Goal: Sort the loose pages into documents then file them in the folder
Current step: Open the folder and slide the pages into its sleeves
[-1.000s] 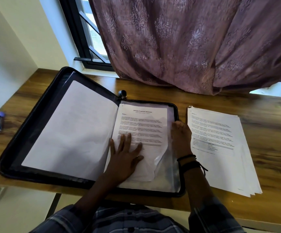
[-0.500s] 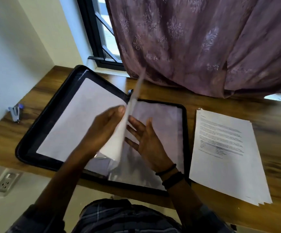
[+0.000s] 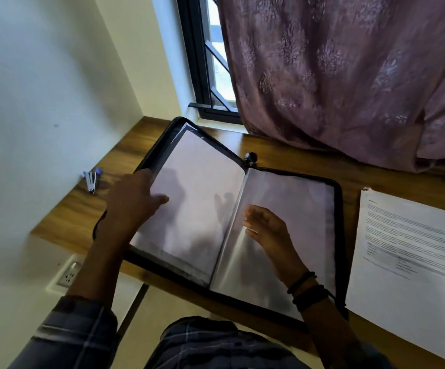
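A black zip folder lies open on the wooden desk, with clear plastic sleeves on both sides. My left hand holds the left edge of the turned sleeve, thumb on top of it; a blank white sheet shows through. My right hand rests with loosely bent fingers on the right-hand sleeve, close to the spine. A stack of printed pages lies on the desk just right of the folder, apart from both hands.
A small stapler lies on the desk's left end by the wall. A purple curtain hangs over the desk's back edge beside a window. A wall socket sits below the desk. The folder's near corner overhangs the front edge.
The sleeve holding the printed page has been turned from the right side over to the left. My left hand followed it across; my right hand dropped onto the sleeve beneath.
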Demonstrator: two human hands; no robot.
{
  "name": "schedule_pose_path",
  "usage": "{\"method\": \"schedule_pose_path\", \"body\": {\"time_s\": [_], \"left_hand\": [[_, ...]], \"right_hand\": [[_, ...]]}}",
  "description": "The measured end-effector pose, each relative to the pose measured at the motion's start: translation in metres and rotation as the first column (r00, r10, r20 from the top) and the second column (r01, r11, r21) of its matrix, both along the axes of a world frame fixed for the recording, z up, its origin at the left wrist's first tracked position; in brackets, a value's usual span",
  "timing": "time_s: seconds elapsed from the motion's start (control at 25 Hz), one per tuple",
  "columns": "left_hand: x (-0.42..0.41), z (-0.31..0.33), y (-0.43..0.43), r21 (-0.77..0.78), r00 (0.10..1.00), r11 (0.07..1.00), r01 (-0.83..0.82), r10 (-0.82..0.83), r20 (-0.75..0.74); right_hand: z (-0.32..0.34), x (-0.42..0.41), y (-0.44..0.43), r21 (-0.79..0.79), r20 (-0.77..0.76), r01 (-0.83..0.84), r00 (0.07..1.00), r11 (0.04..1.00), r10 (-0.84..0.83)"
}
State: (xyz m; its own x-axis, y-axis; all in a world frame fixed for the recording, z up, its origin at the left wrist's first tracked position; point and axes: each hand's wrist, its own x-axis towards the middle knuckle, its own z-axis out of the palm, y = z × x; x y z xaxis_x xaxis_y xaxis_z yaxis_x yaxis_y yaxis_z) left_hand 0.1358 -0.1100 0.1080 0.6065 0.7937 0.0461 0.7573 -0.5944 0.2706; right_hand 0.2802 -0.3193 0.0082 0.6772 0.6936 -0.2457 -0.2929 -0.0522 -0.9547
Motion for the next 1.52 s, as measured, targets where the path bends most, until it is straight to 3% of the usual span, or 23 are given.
{"method": "schedule_pose_path", "body": {"time_s": [0.12, 0.24, 0.4, 0.52, 0.68, 0.76, 0.88, 0.96, 1.16, 1.32, 1.44, 1.52], "left_hand": [[0.008, -0.006, -0.009, 0.168, 1.0, 0.986, -0.008, 0.011, -0.02], [0.028, -0.013, -0.031, 0.13, 0.991, 0.984, 0.12, -0.126, 0.044], [0.072, -0.035, -0.089, -0.202, 0.944, 0.941, 0.273, -0.222, 0.245], [0.109, -0.066, -0.138, -0.538, 0.92, 0.76, 0.365, -0.205, 0.334], [0.143, -0.102, -0.196, -0.72, 0.909, 0.555, 0.417, -0.245, 0.338], [0.154, -0.113, -0.216, -0.793, 0.919, 0.464, 0.394, -0.212, 0.333], [0.169, -0.123, -0.238, -0.841, 0.921, 0.378, 0.388, -0.149, 0.359], [0.177, -0.126, -0.245, -0.856, 0.931, 0.372, 0.358, -0.07, 0.359], [0.18, -0.128, -0.245, -0.835, 0.923, 0.406, 0.372, -0.064, 0.38], [0.172, -0.132, -0.239, -0.838, 0.91, 0.409, 0.362, 0.039, 0.413], [0.17, -0.136, -0.239, -0.855, 0.91, 0.377, 0.357, 0.064, 0.409], [0.172, -0.136, -0.246, -0.84, 0.913, 0.397, 0.37, 0.014, 0.409]], "right_hand": [[-0.005, 0.007, -0.006, -0.047, 0.093, 0.03, 0.995, 0.998, -0.026], [-0.006, 0.014, -0.017, -0.124, 0.234, 0.071, 0.971, 0.99, -0.04], [-0.017, 0.034, -0.057, -0.313, 0.536, 0.218, 0.844, 0.925, -0.017], [-0.029, 0.057, -0.117, -0.421, 0.666, 0.392, 0.746, 0.818, -0.014], [-0.052, 0.075, -0.205, -0.42, 0.817, 0.627, 0.576, 0.656, -0.028], [-0.06, 0.079, -0.231, -0.467, 0.823, 0.652, 0.567, 0.598, 0.024], [-0.069, 0.077, -0.248, -0.583, 0.758, 0.581, 0.641, 0.568, 0.123], [-0.073, 0.07, -0.245, -0.622, 0.729, 0.501, 0.651, 0.603, 0.211], [-0.071, 0.058, -0.223, -0.577, 0.72, 0.319, 0.633, 0.752, 0.284], [-0.064, 0.07, -0.236, -0.467, 0.722, 0.414, 0.689, 0.781, 0.066], [-0.066, 0.087, -0.259, -0.453, 0.74, 0.603, 0.665, 0.657, -0.1], [-0.069, 0.098, -0.277, -0.476, 0.762, 0.679, 0.636, 0.559, -0.122]]}}
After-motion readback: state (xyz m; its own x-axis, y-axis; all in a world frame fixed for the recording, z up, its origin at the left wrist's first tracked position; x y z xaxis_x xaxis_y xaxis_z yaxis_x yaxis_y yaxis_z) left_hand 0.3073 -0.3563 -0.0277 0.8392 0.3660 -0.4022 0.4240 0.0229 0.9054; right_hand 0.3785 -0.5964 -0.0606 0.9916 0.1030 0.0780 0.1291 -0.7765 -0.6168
